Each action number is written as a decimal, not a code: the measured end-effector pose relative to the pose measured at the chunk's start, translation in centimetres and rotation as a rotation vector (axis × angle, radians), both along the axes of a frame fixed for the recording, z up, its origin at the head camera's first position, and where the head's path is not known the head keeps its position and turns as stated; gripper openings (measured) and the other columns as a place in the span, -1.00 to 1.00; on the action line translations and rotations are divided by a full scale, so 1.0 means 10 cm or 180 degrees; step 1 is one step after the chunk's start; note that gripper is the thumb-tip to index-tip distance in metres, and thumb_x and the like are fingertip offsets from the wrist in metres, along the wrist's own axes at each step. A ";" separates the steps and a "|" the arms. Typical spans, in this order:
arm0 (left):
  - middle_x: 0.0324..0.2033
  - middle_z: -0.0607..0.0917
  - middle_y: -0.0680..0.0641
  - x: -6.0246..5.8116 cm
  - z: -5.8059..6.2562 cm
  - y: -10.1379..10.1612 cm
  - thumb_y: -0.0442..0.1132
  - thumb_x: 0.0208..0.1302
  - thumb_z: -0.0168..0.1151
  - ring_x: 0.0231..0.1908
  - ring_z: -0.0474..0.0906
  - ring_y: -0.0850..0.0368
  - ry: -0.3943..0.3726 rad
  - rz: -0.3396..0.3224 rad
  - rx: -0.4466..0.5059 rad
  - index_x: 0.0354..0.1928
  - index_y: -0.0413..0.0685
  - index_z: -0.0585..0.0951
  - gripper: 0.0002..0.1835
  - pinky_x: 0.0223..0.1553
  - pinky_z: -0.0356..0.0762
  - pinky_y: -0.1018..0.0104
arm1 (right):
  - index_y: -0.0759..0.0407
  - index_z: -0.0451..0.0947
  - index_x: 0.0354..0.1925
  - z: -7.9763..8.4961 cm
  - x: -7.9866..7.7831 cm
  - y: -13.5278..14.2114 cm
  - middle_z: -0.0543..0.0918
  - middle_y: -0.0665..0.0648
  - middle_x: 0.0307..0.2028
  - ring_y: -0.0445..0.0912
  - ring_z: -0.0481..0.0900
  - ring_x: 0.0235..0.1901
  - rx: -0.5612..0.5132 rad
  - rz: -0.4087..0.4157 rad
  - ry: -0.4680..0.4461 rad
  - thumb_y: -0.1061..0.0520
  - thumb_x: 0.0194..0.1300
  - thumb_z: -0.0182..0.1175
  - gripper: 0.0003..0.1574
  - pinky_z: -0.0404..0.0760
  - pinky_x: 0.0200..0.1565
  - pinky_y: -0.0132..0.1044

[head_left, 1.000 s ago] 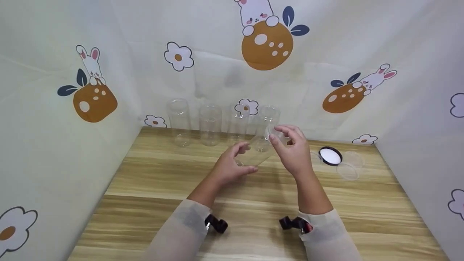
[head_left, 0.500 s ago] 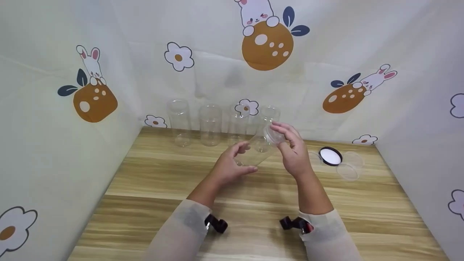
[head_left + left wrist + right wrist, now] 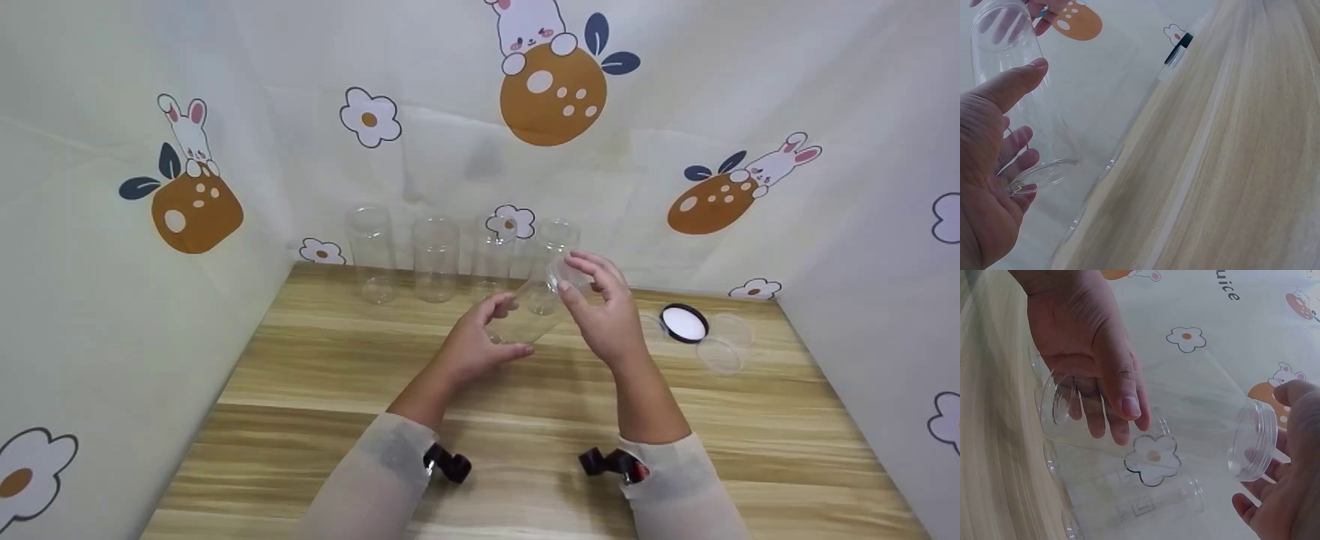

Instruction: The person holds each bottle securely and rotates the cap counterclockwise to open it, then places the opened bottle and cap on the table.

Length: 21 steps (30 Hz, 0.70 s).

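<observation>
A clear, tall plastic jar (image 3: 527, 319) is held tilted above the table, its base toward my left hand and its top to the upper right. My left hand (image 3: 480, 337) grips the body near the base, thumb on the near side and fingers on the far side, as the left wrist view shows with the jar's body (image 3: 1053, 112). My right hand (image 3: 609, 319) holds the clear lid (image 3: 568, 274) at the top, thumb and fingers curled round its rim. In the right wrist view the ridged lid (image 3: 1264, 441) sits at the jar's end.
Several more clear jars stand in a row at the back, the leftmost jar (image 3: 371, 255) near the corner. Right of my hands lie a black-rimmed lid (image 3: 684, 323) with a white inside and several clear lids (image 3: 720, 355). Printed cloth walls (image 3: 450, 165) enclose the wooden table (image 3: 525, 450).
My right hand's thumb and fingers rolled round the lid, thumb going down and away, then coming back onto the near side. The left hand and the jar have stayed in place.
</observation>
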<state>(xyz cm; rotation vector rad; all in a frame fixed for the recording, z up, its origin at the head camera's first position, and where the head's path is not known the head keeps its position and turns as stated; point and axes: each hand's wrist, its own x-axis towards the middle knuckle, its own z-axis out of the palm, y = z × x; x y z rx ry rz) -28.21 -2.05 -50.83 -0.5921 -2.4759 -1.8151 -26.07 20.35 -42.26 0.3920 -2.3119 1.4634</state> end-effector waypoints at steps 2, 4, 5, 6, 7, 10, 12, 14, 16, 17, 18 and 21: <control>0.38 0.64 -0.08 0.01 0.00 0.00 0.08 -0.01 0.74 0.43 0.50 -0.11 -0.0026 0.0008 -0.0021 0.53 0.10 0.45 0.03 0.52 0.41 -0.23 | 0.03 0.65 0.32 0.01 0.00 0.00 0.57 0.04 0.41 0.03 0.44 0.44 0.0046 -0.0110 -0.0058 -0.12 0.44 0.38 -0.43 0.49 0.38 0.13; 0.38 0.64 -0.06 0.01 0.00 0.00 0.09 0.00 0.74 0.44 0.50 -0.09 -0.0048 0.0012 -0.0029 0.54 0.09 0.44 0.04 0.51 0.43 -0.23 | 0.00 0.64 0.33 0.01 0.00 0.00 0.57 0.03 0.39 0.05 0.47 0.37 0.0090 -0.0237 -0.0153 -0.19 0.40 0.41 -0.37 0.52 0.31 0.08; 0.38 0.64 -0.04 0.01 0.00 0.00 0.09 -0.01 0.74 0.44 0.49 -0.07 -0.0053 0.0020 -0.0050 0.54 0.10 0.44 0.04 0.51 0.43 -0.20 | -0.01 0.63 0.33 0.01 0.00 0.00 0.56 0.04 0.39 0.06 0.49 0.34 0.0111 -0.0293 -0.0210 -0.23 0.39 0.41 -0.34 0.52 0.28 0.06; 0.38 0.64 -0.02 0.01 0.00 0.00 0.09 0.00 0.74 0.44 0.49 -0.06 -0.0052 0.0024 -0.0057 0.54 0.08 0.43 0.05 0.52 0.43 -0.19 | -0.02 0.63 0.34 0.02 0.00 0.00 0.56 0.05 0.38 0.07 0.49 0.30 0.0132 -0.0343 -0.0261 -0.26 0.38 0.41 -0.32 0.53 0.24 0.04; 0.37 0.64 -0.01 0.01 0.00 0.00 0.09 0.00 0.74 0.43 0.50 -0.05 -0.0038 0.0026 -0.0069 0.54 0.07 0.43 0.05 0.54 0.41 -0.16 | -0.04 0.62 0.35 0.02 0.01 0.00 0.56 0.06 0.38 0.06 0.50 0.27 0.0162 -0.0392 -0.0321 -0.29 0.37 0.41 -0.29 0.53 0.20 0.02; 0.36 0.65 -0.03 0.00 0.00 0.00 0.08 0.01 0.74 0.42 0.51 -0.03 -0.0010 0.0026 -0.0085 0.53 0.06 0.44 0.04 0.57 0.38 -0.11 | -0.07 0.62 0.36 0.03 0.01 0.00 0.57 0.07 0.36 0.02 0.50 0.18 0.0267 -0.0503 -0.0446 -0.36 0.35 0.40 -0.25 0.53 0.10 -0.06; 0.37 0.65 -0.07 0.00 0.00 0.01 0.05 0.02 0.73 0.41 0.51 -0.05 0.0001 0.0019 -0.0064 0.53 0.03 0.44 0.03 0.57 0.37 -0.14 | -0.07 0.64 0.33 0.03 0.01 -0.01 0.60 0.08 0.31 0.01 0.50 0.13 0.0287 -0.0524 -0.0462 -0.36 0.35 0.41 -0.27 0.52 0.04 -0.10; 0.37 0.64 -0.11 0.00 0.00 0.01 0.01 0.03 0.73 0.41 0.50 -0.07 -0.0004 0.0015 -0.0031 0.53 0.02 0.44 0.01 0.55 0.39 -0.19 | -0.06 0.67 0.30 0.03 0.00 -0.01 0.63 0.08 0.25 0.01 0.50 0.10 0.0280 -0.0487 -0.0423 -0.33 0.37 0.40 -0.32 0.52 0.00 -0.13; 0.37 0.63 -0.13 0.00 -0.01 0.01 -0.04 0.05 0.73 0.41 0.50 -0.09 -0.0008 0.0015 0.0001 0.53 0.01 0.44 -0.01 0.53 0.40 -0.24 | -0.05 0.69 0.27 0.03 0.00 -0.02 0.66 0.08 0.22 0.02 0.51 0.11 0.0234 -0.0415 -0.0357 -0.27 0.40 0.39 -0.40 0.51 -0.01 -0.15; 0.37 0.64 -0.13 0.00 -0.01 0.01 -0.04 0.05 0.72 0.41 0.50 -0.09 -0.0006 0.0021 0.0003 0.52 0.00 0.44 -0.02 0.52 0.42 -0.25 | -0.04 0.69 0.27 0.03 0.00 -0.02 0.66 0.07 0.24 0.02 0.51 0.14 0.0203 -0.0367 -0.0319 -0.23 0.42 0.38 -0.44 0.52 0.01 -0.15; 0.37 0.64 -0.12 0.00 -0.01 0.01 -0.06 0.06 0.72 0.41 0.50 -0.09 -0.0008 0.0025 0.0016 0.52 -0.01 0.44 -0.02 0.51 0.42 -0.25 | -0.03 0.70 0.27 0.02 0.00 -0.02 0.66 0.07 0.27 0.02 0.51 0.18 0.0167 -0.0314 -0.0288 -0.17 0.45 0.37 -0.48 0.52 0.04 -0.14; 0.36 0.64 -0.12 0.00 -0.01 0.01 -0.08 0.05 0.72 0.41 0.51 -0.10 -0.0006 0.0031 0.0027 0.52 -0.02 0.44 -0.02 0.51 0.42 -0.25 | -0.02 0.69 0.29 0.00 0.00 -0.01 0.62 0.03 0.38 -0.01 0.48 0.34 0.0052 -0.0161 -0.0203 -0.01 0.47 0.32 -0.54 0.51 0.18 -0.06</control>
